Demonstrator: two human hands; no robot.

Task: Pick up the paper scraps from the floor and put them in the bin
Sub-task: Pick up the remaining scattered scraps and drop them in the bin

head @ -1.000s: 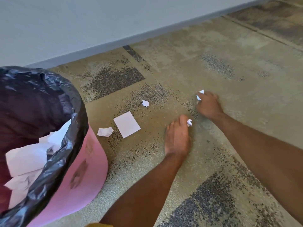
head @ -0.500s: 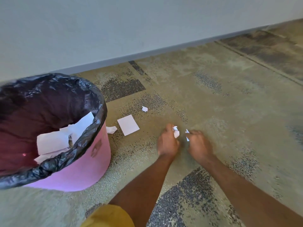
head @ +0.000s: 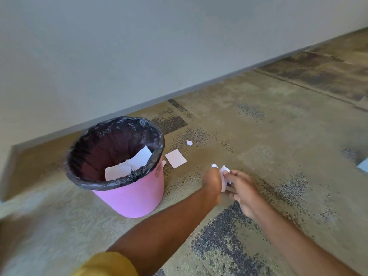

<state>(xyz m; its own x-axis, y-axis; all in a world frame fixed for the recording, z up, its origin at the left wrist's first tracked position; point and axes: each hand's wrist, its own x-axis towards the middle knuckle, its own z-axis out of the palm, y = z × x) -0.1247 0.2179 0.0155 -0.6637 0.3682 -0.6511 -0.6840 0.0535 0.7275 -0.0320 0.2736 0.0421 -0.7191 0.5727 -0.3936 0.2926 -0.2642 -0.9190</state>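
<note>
Head: L hand [head: 212, 183], R hand [head: 244, 194] now joined on scraps [head: 223, 170]

Matt pink plastic bin [head: 131, 198] wears a glossy, crinkled black liner [head: 119, 182]; paper scraps [head: 175, 158] lie smooth on rough speckled carpet floor [head: 258, 146].

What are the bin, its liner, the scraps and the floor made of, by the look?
Bin: smooth matte pink wall, likely plastic.
Liner: thin black plastic film, glossy, crinkled, folded over the rim.
Scraps: thin white paper, creased edges.
Floor: probably short-pile carpet tile, grainy speckled texture, seam line; flecked hard flooring not ruled out.
</note>
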